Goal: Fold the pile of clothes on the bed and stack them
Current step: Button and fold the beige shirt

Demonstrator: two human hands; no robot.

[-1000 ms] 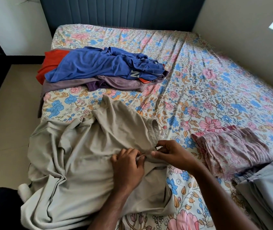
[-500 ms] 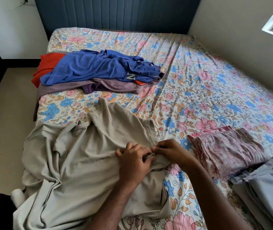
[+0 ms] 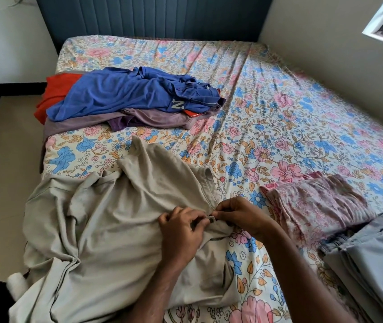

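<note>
**Both hands busy at the waistband of the beige trousers**

The beige trousers (image 3: pixel 106 220) lie crumpled across the lower left of the frame on the floral bed (image 3: pixel 279 113), legs trailing off the near edge. At the centre, the left hand (image 3: pixel 181 231) and right hand (image 3: pixel 244 215) meet at the waistband: each grip is pressed together, pinching the cloth on either side of a small dark button (image 3: pixel 212 219), it seems to fasten it.

The fabric looks soft, light and limp, so it will sag and wrinkle wherever it is not supported; I judge the firmer waistband and the leg hems the best places to take hold, then smooth the legs flat before folding.

In the upper left of the frame waits the unfolded pile: a blue shirt (image 3: pixel 120 94) over a mauve garment (image 3: pixel 153 118) and an orange one (image 3: pixel 55 94). At the right lie the folded pieces, a pink floral cloth (image 3: pixel 318 206) and grey garments (image 3: pixel 377 259), where the trousers would likely join the stack
</note>
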